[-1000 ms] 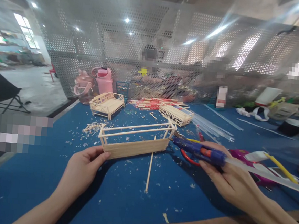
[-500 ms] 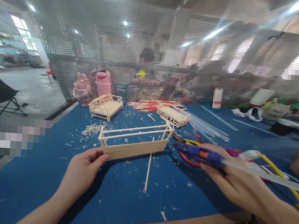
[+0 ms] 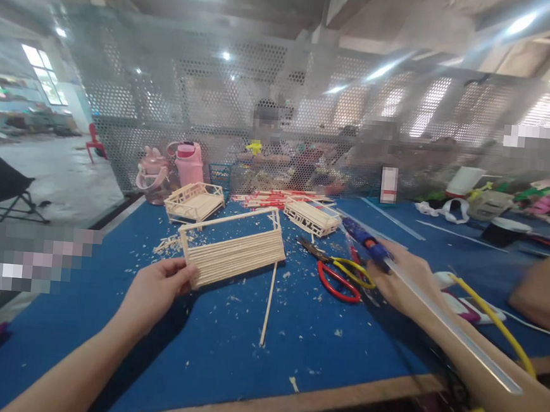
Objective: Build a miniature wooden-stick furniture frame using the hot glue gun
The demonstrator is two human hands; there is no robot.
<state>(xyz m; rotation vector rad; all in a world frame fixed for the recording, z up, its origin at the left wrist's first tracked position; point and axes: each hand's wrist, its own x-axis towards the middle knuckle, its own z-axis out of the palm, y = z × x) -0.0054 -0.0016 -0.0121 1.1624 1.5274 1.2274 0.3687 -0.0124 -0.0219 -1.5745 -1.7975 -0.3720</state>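
My left hand (image 3: 164, 286) pinches the lower left corner of a small wooden stick frame (image 3: 235, 254), a model bench with a slatted panel tilted toward me. In my right hand (image 3: 402, 279) is a blue hot glue gun (image 3: 365, 238), its fingers wrapped round the handle. A long clear glue stick (image 3: 455, 337) sticks out of its back, over my forearm. The nozzle points up and left, apart from the frame. Scissors (image 3: 340, 281) with red and yellow handles lie between the frame and my right hand. A loose thin stick (image 3: 267, 307) lies below the frame.
Two finished-looking stick models, a bench (image 3: 196, 205) and a second one (image 3: 312, 216), stand behind. Red-tipped sticks (image 3: 275, 198) are piled further back. Pink bottles (image 3: 190, 164) stand by the perforated screen (image 3: 235, 101). Another person's arm (image 3: 545, 284) is at the right. Wood scraps litter the blue table (image 3: 224, 367).
The glue gun has moved up and away from the frame's right end, uncovering the scissors. My left hand has tilted the frame, so its slatted face shows more.
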